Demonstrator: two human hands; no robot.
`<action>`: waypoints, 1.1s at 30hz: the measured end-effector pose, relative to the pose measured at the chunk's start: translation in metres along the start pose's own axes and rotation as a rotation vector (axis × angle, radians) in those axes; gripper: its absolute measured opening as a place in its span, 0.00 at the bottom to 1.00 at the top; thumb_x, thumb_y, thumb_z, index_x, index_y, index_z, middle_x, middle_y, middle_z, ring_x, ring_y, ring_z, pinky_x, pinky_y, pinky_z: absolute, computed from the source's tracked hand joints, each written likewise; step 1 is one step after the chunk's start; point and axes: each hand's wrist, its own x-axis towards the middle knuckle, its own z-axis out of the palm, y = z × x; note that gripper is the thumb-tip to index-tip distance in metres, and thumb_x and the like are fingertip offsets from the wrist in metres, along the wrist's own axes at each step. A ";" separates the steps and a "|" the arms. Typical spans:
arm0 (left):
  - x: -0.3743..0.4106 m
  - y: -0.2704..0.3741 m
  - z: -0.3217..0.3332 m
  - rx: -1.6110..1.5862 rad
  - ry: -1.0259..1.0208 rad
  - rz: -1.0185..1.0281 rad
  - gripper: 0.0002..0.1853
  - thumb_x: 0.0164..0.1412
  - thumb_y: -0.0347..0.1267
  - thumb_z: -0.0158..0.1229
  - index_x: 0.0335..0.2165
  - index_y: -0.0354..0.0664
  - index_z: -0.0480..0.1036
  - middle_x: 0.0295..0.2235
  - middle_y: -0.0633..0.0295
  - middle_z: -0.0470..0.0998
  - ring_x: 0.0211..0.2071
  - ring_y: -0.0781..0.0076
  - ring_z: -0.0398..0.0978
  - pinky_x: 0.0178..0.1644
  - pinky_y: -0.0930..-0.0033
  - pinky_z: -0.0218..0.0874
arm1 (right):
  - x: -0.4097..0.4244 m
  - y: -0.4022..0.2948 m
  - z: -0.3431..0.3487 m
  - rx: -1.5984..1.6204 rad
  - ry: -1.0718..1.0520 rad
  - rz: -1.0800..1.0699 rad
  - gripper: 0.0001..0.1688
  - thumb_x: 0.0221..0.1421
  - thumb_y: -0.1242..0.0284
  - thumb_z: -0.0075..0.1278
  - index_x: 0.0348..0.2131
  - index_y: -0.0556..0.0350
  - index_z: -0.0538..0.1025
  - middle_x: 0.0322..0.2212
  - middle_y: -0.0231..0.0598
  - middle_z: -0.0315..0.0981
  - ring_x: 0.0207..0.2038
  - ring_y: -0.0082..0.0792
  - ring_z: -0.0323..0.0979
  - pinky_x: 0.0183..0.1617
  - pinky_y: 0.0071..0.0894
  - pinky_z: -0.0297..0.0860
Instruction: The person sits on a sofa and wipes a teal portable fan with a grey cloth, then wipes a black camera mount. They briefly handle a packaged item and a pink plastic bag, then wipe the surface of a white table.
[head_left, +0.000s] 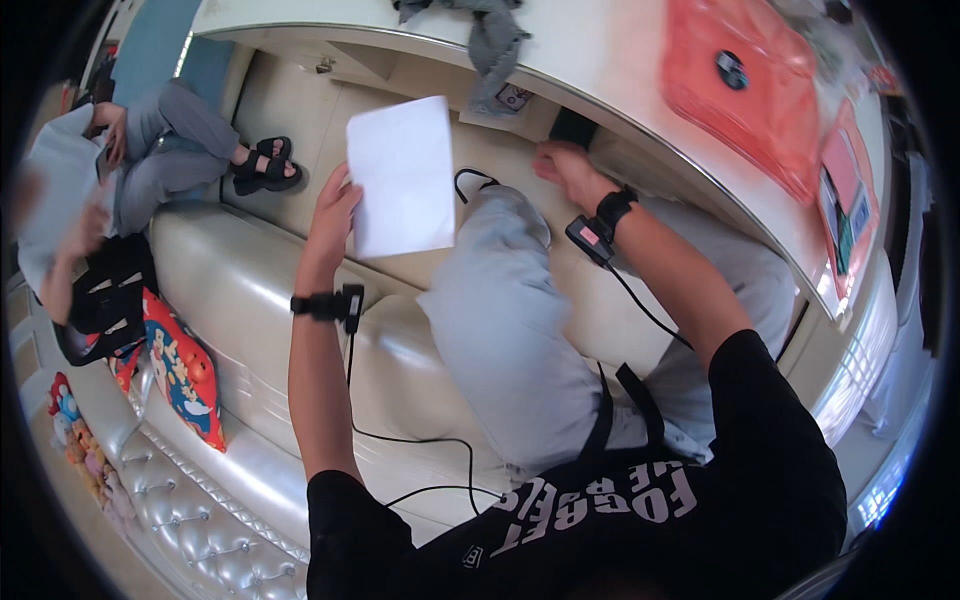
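Note:
A blank-looking white sheet of paper (402, 177) is held up above the floor, its left edge pinched between the thumb and fingers of my left hand (337, 206). My right hand (568, 169) is blurred and its fingers are curled, just in front of the open shelf under the white table (600, 112). Right behind it on that shelf is a dark green item (574, 127); whether the fingers touch it or hold anything is not visible. A clear packet with a printed card (512, 98) lies on the same shelf, left of my right hand.
A grey cloth (496, 45) hangs over the table edge. On the tabletop lie a coral plastic bag (739, 97) and a pink pouch with papers (847, 195). Another person (127, 157) sits at left near a black bag (112, 300) and a patterned cushion (184, 360) on the sofa (225, 255). Cables trail from my wristbands.

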 end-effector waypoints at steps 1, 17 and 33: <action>0.020 -0.004 0.009 0.016 -0.022 0.045 0.27 0.69 0.25 0.49 0.65 0.46 0.64 0.43 0.65 0.78 0.38 0.82 0.71 0.41 0.78 0.63 | 0.021 0.002 0.006 -0.080 0.037 -0.064 0.11 0.63 0.69 0.54 0.41 0.58 0.75 0.35 0.40 0.74 0.40 0.39 0.79 0.42 0.36 0.77; 0.220 -0.059 0.026 0.299 0.148 0.304 0.22 0.69 0.24 0.47 0.60 0.41 0.69 0.37 0.52 0.81 0.36 0.67 0.76 0.44 0.67 0.67 | 0.182 -0.012 0.007 -1.605 0.135 -1.027 0.19 0.64 0.70 0.54 0.50 0.64 0.74 0.48 0.47 0.76 0.53 0.46 0.73 0.58 0.46 0.69; 0.276 -0.056 0.159 0.139 -0.173 0.194 0.27 0.67 0.37 0.57 0.61 0.38 0.68 0.53 0.46 0.78 0.57 0.55 0.74 0.61 0.61 0.63 | 0.099 -0.015 0.016 -0.150 0.029 -0.243 0.16 0.62 0.73 0.57 0.49 0.58 0.75 0.42 0.38 0.77 0.46 0.32 0.76 0.51 0.33 0.72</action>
